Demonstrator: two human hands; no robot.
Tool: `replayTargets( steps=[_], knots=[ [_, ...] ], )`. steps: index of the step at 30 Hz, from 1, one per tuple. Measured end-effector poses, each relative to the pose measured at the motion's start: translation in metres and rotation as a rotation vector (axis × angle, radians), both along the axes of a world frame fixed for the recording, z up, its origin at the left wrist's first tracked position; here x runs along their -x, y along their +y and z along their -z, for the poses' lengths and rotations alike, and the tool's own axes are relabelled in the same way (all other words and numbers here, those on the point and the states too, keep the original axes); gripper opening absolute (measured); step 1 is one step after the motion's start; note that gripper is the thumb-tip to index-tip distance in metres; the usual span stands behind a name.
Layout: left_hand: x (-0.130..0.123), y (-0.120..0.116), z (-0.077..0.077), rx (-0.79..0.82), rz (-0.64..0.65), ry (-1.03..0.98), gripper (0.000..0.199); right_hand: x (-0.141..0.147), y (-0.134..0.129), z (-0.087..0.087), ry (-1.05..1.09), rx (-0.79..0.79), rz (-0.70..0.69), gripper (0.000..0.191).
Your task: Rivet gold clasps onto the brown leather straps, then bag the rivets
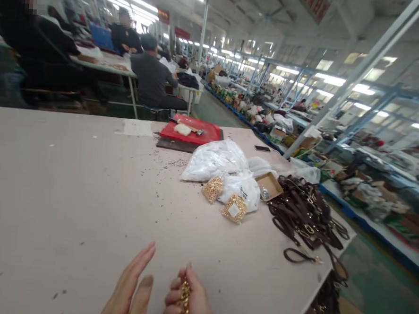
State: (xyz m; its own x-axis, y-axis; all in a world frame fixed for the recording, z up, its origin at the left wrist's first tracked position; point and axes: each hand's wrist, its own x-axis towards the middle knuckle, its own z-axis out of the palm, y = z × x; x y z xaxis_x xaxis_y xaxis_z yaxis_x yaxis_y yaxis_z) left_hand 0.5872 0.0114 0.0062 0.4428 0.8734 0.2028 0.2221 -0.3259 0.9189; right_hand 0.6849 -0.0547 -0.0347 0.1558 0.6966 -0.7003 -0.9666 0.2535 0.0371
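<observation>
Small gold metal pieces [185, 297] lie in the cupped palm of my right hand [195, 300], its fingers curled round them, low over the table. Just left of it is my left hand [130, 287], with fingers stretched out, thumb apart and nothing in it. The two hands do not touch. Farther up the table are two clear bags of gold pieces, one [213, 189] beside a white plastic bag [241, 189] and the other [234, 209] at its front edge.
Dark brown straps with metal clasps [303, 215] are heaped at the table's right edge, beside a small cardboard box [268, 186]. Farther back are a large white bag [216, 160], a red sheet [193, 130] and a phone [262, 148]. People work at tables behind.
</observation>
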Motion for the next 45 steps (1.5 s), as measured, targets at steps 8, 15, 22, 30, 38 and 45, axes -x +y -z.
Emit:
replayTargets(
  steps=[8, 15, 22, 30, 38, 45],
  knots=[
    [-0.075, 0.069, 0.109, -0.647, -0.022, 0.455, 0.054, -0.179, -0.035, -0.082, -0.427, 0.007, 0.112, 0.034],
    [-0.088, 0.074, 0.135, -0.730, -0.005, 0.683, 0.054, -0.314, 0.009, -0.131, -0.601, -0.059, 0.209, 0.030],
    [-0.087, 0.081, 0.134, -0.781, 0.036, 0.727, 0.057, -0.367, 0.050, -0.105, -0.620, -0.002, 0.148, 0.032],
    [-0.088, 0.080, 0.132, -0.760, 0.018, 0.745, 0.065, -0.350, 0.060, -0.112, -0.514, -0.031, -0.016, 0.034],
    [-0.090, 0.079, 0.128, -0.760, 0.028, 0.748, 0.062, -0.355, 0.052, -0.093, -0.533, 0.074, -0.033, 0.027],
    [-0.093, 0.077, 0.123, -0.751, 0.044, 0.757, 0.061, -0.380, 0.045, -0.078, -0.554, 0.115, -0.015, 0.029]
  ],
)
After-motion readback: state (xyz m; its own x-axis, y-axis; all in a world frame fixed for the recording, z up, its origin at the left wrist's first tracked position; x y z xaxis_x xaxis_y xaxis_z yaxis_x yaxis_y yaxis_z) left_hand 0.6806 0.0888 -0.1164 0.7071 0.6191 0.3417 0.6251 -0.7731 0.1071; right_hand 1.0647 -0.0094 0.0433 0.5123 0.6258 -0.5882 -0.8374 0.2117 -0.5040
